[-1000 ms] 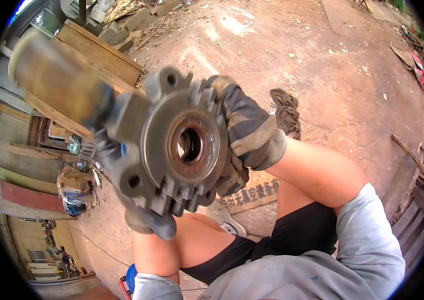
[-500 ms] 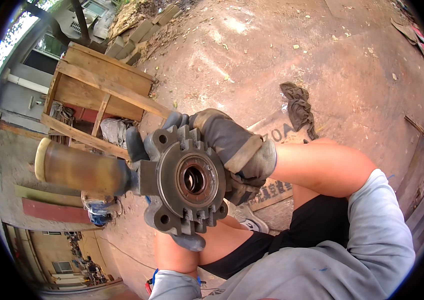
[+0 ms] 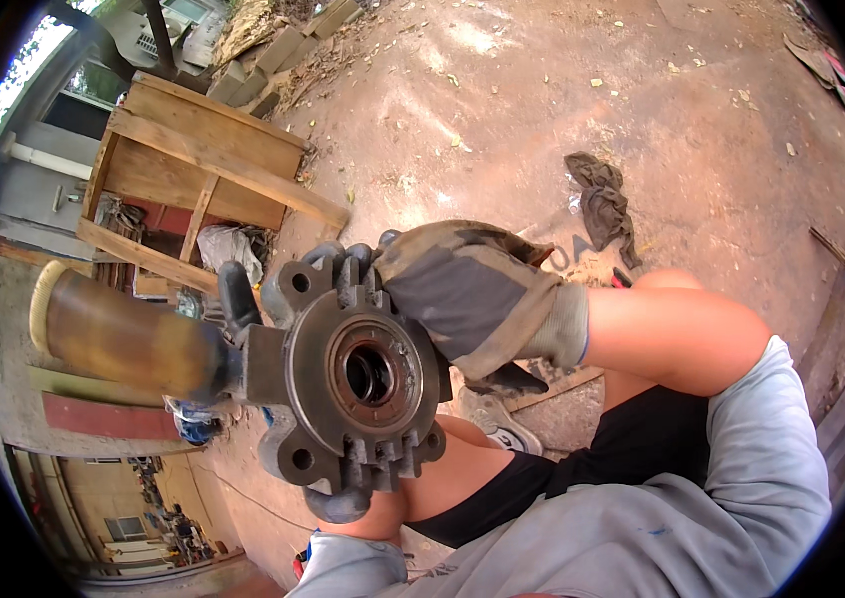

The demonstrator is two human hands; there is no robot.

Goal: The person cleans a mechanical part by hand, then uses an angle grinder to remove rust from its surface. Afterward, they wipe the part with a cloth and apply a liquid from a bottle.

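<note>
A grey metal hub-like part [image 3: 300, 379] with toothed edges, bolt-hole lugs and a round bore in a brown-rimmed ring is held up in front of me. From its left side sticks out an amber-brown cylinder [image 3: 123, 334] with a cream end, its surface blurred. My right hand [image 3: 462, 289], in a worn brown-and-grey work glove, is closed against the part's upper right side. My left hand [image 3: 238, 299] is mostly hidden behind the part. Dark gloved fingertips show around the part's upper left, and another below it, curled round the metal.
Ahead to the left lies a wooden crate frame [image 3: 208, 149], with a crumpled plastic bag [image 3: 230, 251] beside it. A dark rag [image 3: 602, 204] lies on the dirt ground to the right, near a piece of printed cardboard [image 3: 567, 384]. My shoe [image 3: 502, 424] is below the part.
The metal part and its cylinder have shifted left and slightly nearer. My right hand has turned, showing more of the glove's back, and stays against the part.
</note>
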